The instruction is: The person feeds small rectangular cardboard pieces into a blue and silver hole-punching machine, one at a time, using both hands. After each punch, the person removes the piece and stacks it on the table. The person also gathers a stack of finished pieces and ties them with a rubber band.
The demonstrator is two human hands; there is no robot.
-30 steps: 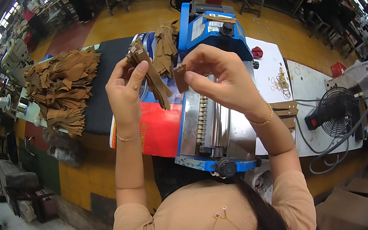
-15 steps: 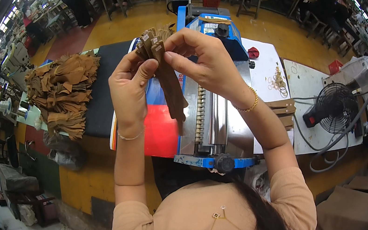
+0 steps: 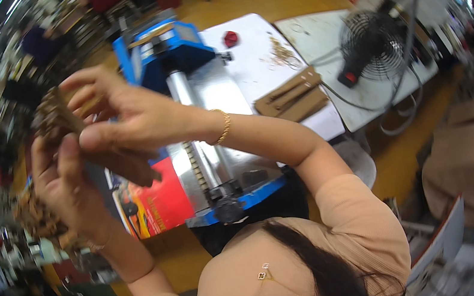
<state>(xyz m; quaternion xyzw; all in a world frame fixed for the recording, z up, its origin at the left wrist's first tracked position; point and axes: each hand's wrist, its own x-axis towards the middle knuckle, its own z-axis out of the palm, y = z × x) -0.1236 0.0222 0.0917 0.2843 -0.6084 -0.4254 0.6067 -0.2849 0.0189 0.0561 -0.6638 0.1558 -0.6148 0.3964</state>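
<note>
The left hand (image 3: 69,180), at 9 o'clock, grips a thick bunch of long, flat, brown strips (image 3: 127,166). Its thumb presses on the near side of the bunch. The right hand (image 3: 129,111), at 10 o'clock, is bent around the same bunch, with its thumb against the strips and its fingers curled. It is too blurry to tell if the right hand is squeezing them. The bunch sits between 9 and 10 o'clock. It is tilted, with its top end toward 10 o'clock and its bottom end toward the middle.

A blue metal machine with long, shiny silver rollers (image 3: 211,170) is near the middle, and its big blue box end points to 11 o'clock. A flat, bright red printed sheet (image 3: 168,197) lies at 8 o'clock, just beside the machine. More flat brown strips with long slits (image 3: 296,94) lie at 2 o'clock. Thin, tan, round loops (image 3: 281,54) are spread on a smooth white sheet (image 3: 253,27) at 1 o'clock. A small, crumpled-looking red lump (image 3: 231,38) is at 12 o'clock. A round black fan with a wire cage (image 3: 377,43) is farther out at 2 o'clock.
</note>
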